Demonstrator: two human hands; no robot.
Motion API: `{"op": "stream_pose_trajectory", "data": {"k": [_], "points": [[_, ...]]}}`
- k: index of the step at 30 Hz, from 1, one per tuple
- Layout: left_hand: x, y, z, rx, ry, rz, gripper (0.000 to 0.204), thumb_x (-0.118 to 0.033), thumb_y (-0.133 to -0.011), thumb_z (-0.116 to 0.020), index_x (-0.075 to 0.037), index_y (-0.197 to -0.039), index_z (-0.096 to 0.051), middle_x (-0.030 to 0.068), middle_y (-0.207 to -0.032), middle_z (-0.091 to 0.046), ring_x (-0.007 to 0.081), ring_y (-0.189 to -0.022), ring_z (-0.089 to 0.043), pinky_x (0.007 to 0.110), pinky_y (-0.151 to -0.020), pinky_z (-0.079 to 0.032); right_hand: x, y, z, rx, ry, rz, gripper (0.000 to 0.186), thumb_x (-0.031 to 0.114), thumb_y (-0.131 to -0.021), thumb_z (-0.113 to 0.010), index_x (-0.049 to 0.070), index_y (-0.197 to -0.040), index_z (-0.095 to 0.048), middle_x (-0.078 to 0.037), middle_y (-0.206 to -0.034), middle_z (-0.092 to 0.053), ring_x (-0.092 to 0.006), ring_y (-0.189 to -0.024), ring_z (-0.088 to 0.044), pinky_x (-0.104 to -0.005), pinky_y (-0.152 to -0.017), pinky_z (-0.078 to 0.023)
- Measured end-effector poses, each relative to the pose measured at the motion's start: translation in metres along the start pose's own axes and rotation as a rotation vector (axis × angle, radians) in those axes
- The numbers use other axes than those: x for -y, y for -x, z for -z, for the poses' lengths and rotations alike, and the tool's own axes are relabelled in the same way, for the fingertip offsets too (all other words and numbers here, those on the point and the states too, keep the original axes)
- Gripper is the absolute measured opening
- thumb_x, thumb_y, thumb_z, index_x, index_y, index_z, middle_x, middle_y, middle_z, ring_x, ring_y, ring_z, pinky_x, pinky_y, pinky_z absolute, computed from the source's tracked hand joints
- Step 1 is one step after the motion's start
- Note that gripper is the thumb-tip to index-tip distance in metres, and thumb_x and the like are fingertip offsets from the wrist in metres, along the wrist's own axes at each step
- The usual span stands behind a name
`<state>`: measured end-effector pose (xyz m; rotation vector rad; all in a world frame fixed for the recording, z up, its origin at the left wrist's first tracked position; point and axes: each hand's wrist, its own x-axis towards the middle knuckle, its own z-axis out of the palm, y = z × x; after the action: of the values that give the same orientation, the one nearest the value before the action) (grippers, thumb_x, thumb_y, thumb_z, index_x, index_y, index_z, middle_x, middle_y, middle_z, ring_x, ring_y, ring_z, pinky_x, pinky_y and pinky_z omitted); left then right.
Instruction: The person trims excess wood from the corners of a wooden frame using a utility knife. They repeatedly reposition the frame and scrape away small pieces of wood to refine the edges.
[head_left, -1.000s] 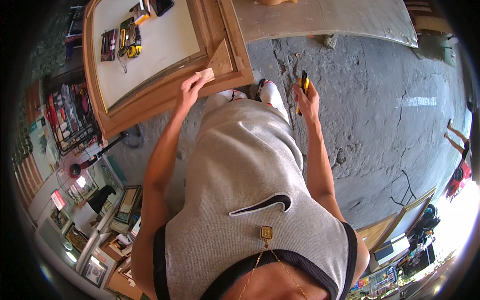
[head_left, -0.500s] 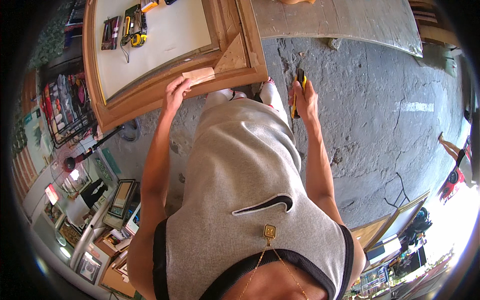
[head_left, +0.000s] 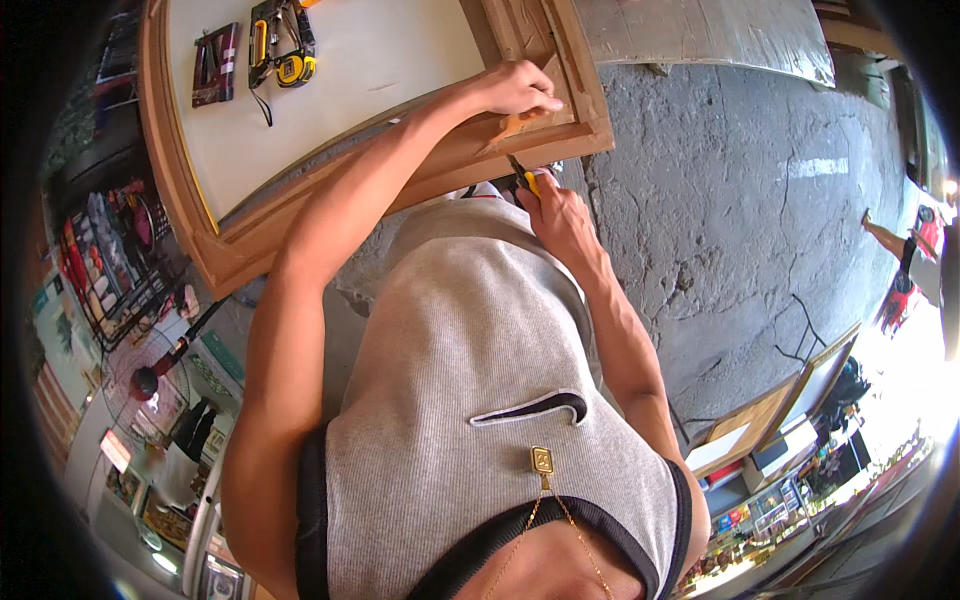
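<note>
At the near corner of the wooden frame [head_left: 420, 170], the left hand [head_left: 515, 88] presses fingers down on the moulding. Just below that corner, the right hand [head_left: 555, 210] grips a yellow-handled tool [head_left: 522, 176], its tip touching the frame's edge.

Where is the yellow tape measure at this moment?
In the head view, the yellow tape measure lies at upper left on the white panel inside the wooden frame, beside a dark tool pouch.
</note>
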<state>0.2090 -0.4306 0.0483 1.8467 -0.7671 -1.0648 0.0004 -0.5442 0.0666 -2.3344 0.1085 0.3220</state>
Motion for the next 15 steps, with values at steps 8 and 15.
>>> {"op": "stream_pose_trajectory", "data": {"k": [8, 15], "points": [[-0.011, -0.025, -0.014, 0.182, -0.195, -0.041, 0.036, -0.040, -0.087, -0.070, -0.005, -0.074, -0.070, 0.0037, -0.063, -0.066, 0.0126, -0.061, -0.063, 0.031, -0.058, -0.049, 0.048, -0.018, -0.049, -0.171, 0.230, -0.259, 0.031, 0.031, -0.094, -0.062, 0.000, -0.091, -0.058, -0.026, -0.068, -0.064, -0.0459, -0.063, -0.064, -0.0541, -0.057, -0.051], [0.002, -0.032, -0.020, 0.163, -0.184, -0.081, 0.036, -0.038, -0.087, -0.071, -0.005, -0.073, -0.069, 0.0042, -0.062, -0.067, 0.0135, -0.059, -0.065, 0.032, -0.059, -0.051, 0.057, -0.031, -0.055, -0.126, 0.332, -0.286, 0.030, 0.025, -0.090, -0.062, -0.004, -0.097, -0.057, -0.026, -0.081, -0.065, -0.0407, -0.070, -0.067, -0.0511, -0.060, -0.051]]}}
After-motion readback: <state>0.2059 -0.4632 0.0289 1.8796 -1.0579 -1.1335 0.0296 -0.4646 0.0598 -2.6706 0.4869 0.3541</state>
